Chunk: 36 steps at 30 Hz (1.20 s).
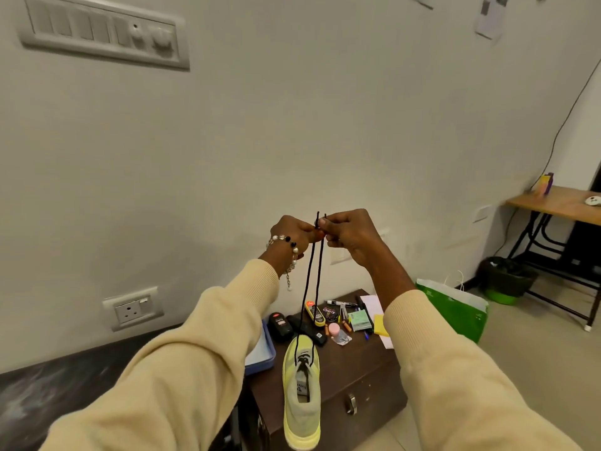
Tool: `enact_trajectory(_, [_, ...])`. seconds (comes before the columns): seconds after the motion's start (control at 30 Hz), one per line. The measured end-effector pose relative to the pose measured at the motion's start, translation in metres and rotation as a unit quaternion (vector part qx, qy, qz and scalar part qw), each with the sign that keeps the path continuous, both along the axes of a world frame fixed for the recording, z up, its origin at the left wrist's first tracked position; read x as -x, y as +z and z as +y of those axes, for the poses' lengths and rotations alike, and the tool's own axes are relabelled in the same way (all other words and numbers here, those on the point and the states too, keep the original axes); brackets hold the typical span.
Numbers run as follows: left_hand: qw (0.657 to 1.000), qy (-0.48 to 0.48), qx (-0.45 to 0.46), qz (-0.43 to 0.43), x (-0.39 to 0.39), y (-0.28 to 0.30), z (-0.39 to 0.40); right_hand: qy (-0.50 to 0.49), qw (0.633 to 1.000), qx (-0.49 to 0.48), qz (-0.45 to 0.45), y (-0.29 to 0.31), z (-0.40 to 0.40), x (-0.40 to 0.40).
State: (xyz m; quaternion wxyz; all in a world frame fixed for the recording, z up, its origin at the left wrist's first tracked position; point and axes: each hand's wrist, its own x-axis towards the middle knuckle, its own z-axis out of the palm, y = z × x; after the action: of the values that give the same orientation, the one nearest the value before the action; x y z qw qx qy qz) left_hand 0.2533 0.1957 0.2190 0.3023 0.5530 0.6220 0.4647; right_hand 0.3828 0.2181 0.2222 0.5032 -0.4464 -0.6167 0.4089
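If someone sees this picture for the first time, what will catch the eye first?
Most striking are the raised hands in the middle: the left hand and the right hand pinch the ends of a black lace. The lace runs down to a yellow shoe at the bottom, over a dark cabinet strewn with small items.

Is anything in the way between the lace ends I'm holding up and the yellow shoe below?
Nothing visible. The left hand and right hand pinch the ends of the black lace together, and both strands run free down to the yellow shoe. The polish tin lies behind it.
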Motion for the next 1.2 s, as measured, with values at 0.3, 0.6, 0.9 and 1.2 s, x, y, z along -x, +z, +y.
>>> enact_trajectory(0.3, [0.994, -0.035, -0.053, 0.084, 0.005, -0.002, 0.024, 0.015, 0.991, -0.085, -0.098, 0.004, 0.017, -0.006])
enact_trajectory(0.6, [0.99, -0.132, -0.023, -0.048, -0.002, -0.044, 0.036, -0.057, 0.993, -0.068, -0.084, 0.004, 0.031, -0.004])
enact_trajectory(0.9, [0.995, -0.088, -0.036, -0.031, 0.013, -0.079, 0.041, -0.065, 0.997, 0.014, 0.043, -0.018, 0.046, -0.03])
enact_trajectory(1.2, [0.983, -0.039, -0.084, 0.156, 0.017, -0.065, 0.049, -0.057, 0.925, 0.221, 0.305, -0.125, 0.033, -0.018])
